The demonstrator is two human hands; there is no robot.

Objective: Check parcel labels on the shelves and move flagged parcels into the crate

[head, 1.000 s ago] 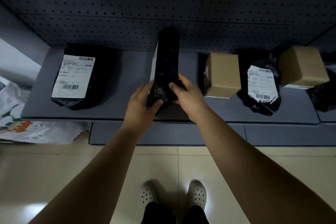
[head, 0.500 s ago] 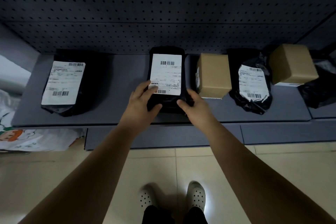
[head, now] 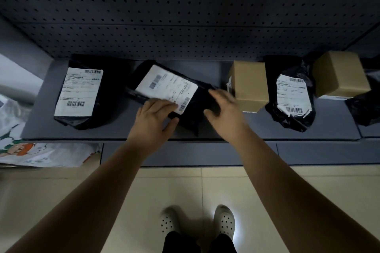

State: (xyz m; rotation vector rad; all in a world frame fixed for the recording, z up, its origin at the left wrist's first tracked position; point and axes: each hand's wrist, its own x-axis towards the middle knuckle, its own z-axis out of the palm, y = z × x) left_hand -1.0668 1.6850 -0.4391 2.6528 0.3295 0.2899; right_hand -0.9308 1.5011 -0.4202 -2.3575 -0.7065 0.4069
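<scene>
A black plastic parcel [head: 198, 109] with a white barcode label [head: 166, 86] lies skewed on the grey shelf [head: 127, 131], label facing up. My left hand [head: 152, 119] rests on its near left part, with the fingers flat on the label's corner and the thumb beside the near edge. My right hand [head: 224, 113] hovers, blurred, at the parcel's right end with its fingers spread and holding nothing. No crate is in view.
On the same shelf lie a labelled black parcel [head: 80, 92] at the left, a cardboard box [head: 248, 84], another labelled black parcel [head: 292, 96], a second box [head: 339, 74] and a dark bag [head: 368, 109]. A white printed bag [head: 30, 150] lies on the floor at the left. A pegboard backs the shelf.
The parcel went from standing on edge in both hands to lying label up, then turned askew and shifted left. My right hand has let go of it.
</scene>
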